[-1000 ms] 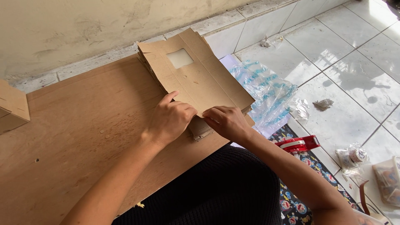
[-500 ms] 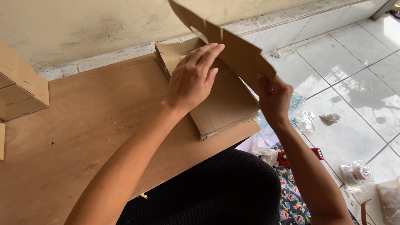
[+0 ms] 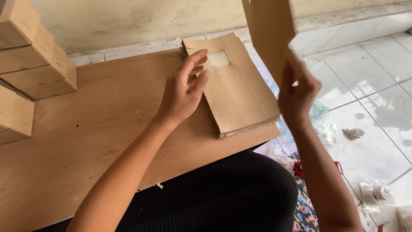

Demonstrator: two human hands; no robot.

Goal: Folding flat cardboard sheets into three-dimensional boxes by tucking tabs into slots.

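My right hand (image 3: 297,95) grips the lower edge of a flat brown cardboard box blank (image 3: 271,34), holding it upright in the air at the top of the view. A stack of the same flat blanks (image 3: 240,92), each with a small window cut-out, lies on the wooden board (image 3: 98,129) near its right edge. My left hand (image 3: 185,88) hovers above the left side of that stack with fingers spread and nothing in it.
Several folded brown cardboard boxes (image 3: 32,60) are piled at the left of the board. A pale wall runs along the back. On the white tiled floor (image 3: 369,86) to the right lie clear plastic wrapping (image 3: 317,124), a crumpled scrap (image 3: 354,133) and small packets (image 3: 377,193).
Both hands first pressed on the top blank of the stack. My right hand then lifted one blank up and tilted it upright, while my left hand let go and drew back to the left.
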